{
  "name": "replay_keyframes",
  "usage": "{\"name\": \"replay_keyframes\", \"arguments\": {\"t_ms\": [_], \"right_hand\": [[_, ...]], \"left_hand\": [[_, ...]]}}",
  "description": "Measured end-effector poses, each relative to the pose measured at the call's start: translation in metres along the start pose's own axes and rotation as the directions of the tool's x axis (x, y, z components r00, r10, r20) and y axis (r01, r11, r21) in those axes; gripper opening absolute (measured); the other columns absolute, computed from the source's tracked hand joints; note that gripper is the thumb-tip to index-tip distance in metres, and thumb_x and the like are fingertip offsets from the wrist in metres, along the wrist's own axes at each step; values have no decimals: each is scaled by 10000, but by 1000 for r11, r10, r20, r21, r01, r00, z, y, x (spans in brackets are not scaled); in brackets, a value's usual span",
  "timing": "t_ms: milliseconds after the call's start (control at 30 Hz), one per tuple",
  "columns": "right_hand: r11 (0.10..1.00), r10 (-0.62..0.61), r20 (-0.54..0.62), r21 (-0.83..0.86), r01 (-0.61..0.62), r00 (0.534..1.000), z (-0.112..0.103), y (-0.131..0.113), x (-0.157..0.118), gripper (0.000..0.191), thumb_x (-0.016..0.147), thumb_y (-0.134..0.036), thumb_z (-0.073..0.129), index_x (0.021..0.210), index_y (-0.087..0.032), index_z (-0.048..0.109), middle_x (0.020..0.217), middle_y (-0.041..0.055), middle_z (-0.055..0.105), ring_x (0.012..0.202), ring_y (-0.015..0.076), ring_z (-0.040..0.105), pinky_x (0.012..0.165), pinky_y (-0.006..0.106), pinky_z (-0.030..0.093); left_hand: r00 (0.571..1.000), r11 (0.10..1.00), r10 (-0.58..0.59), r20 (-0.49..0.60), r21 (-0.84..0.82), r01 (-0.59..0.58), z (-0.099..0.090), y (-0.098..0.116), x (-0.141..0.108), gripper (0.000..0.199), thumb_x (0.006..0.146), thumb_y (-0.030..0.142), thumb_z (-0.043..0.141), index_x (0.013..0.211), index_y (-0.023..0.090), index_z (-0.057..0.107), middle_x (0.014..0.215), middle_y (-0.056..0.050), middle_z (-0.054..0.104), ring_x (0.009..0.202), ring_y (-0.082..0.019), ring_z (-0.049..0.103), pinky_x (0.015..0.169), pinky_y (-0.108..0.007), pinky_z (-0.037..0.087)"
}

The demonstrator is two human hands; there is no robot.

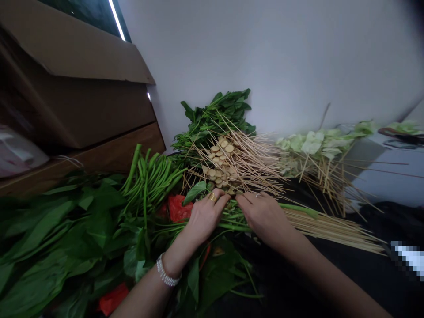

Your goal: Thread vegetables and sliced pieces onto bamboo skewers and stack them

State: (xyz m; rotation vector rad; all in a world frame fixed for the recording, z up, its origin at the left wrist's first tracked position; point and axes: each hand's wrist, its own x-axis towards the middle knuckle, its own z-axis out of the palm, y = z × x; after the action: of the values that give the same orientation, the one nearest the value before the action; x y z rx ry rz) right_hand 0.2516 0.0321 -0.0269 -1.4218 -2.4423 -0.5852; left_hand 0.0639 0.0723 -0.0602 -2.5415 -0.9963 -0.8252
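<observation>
My left hand (pixel 207 214), with a gold ring and a beaded bracelet at the wrist, is closed, fingertips pinched on a green stem with a leaf (pixel 195 192). Close on its right, my right hand (pixel 263 216) is closed too, on the green stem (pixel 300 209) that sticks out to its right. The fingertips of both hands nearly meet above a bunch of thin green stems (pixel 233 218). Just beyond them lie skewered round slices (pixel 222 161) with their sticks pointing right. Bare bamboo skewers (pixel 334 232) lie right of my right hand.
Large leafy greens (pixel 49 229) cover the left side, beside cut green stems (pixel 150 176). More greens (pixel 225 110) lean on the wall. Pale leaves on skewers (pixel 314 143) are at right. Red plastic (pixel 179 208) lies left of my left hand. A cardboard box (pixel 82 97) stands back left.
</observation>
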Motion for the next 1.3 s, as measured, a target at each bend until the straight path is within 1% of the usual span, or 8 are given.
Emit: {"name": "replay_keyframes", "arguments": {"t_ms": [267,567,800,900,1000,1100,1200,1300], "right_hand": [[1000,-4,54,20,3,999,-2,-1,0,152,871,-55,527,899,-176,614,832,48,641,744,216,587,698,335,320],[999,-10,50,50,8,999,7,-12,0,170,895,-72,497,803,-180,590,731,35,631,639,196,579,623,331,308],[911,-34,-52,409,52,998,2,-3,1,213,962,-129,427,918,-175,630,816,30,659,745,157,587,683,266,377],[816,-6,-55,577,37,998,-6,5,1,227,992,-185,407,982,-184,634,877,31,669,805,144,595,714,248,402],[763,7,59,645,-43,998,-19,15,-1,242,1001,-220,414,881,-192,623,777,-8,642,701,115,563,664,227,393],[753,-137,255,655,-66,957,-28,24,-5,278,985,-229,458,766,-197,625,656,-48,607,592,91,523,592,207,361],[769,-269,342,639,-13,900,-23,25,-8,264,955,-236,527,728,-199,657,665,-43,641,615,94,554,600,207,359],[831,-147,303,555,-49,942,-4,13,-5,281,965,-207,501,732,-186,658,721,-13,664,680,111,581,661,221,380]], "left_hand": [[998,998,52,27,-32,-52,2,3,1,377,911,57,423,1260,166,511,1105,-88,639,980,-203,631,795,-300,532],[998,998,52,46,24,-53,4,6,2,105,847,98,496,835,192,539,808,-45,583,784,-216,577,662,-304,490],[985,885,-170,-41,-445,134,-3,6,6,191,876,97,398,759,201,508,711,-2,514,672,-157,523,614,-260,423],[935,776,-346,-74,-582,242,-6,-5,7,253,926,144,345,726,206,487,696,7,507,653,-145,512,612,-257,415],[883,818,-437,-172,-485,310,-9,-16,7,247,943,172,357,790,204,548,750,-9,570,721,-165,517,679,-291,419],[863,882,-426,-271,-336,330,-11,-19,5,223,962,199,391,881,219,598,883,-37,671,910,-212,530,831,-371,410],[802,857,-468,-373,-412,308,-9,-19,4,224,987,226,369,932,221,586,978,-52,688,1081,-220,546,938,-415,407],[705,768,-571,-420,-577,278,-7,-21,1,214,1008,266,346,989,209,551,781,-1,617,784,-152,628,767,-313,490]]}}
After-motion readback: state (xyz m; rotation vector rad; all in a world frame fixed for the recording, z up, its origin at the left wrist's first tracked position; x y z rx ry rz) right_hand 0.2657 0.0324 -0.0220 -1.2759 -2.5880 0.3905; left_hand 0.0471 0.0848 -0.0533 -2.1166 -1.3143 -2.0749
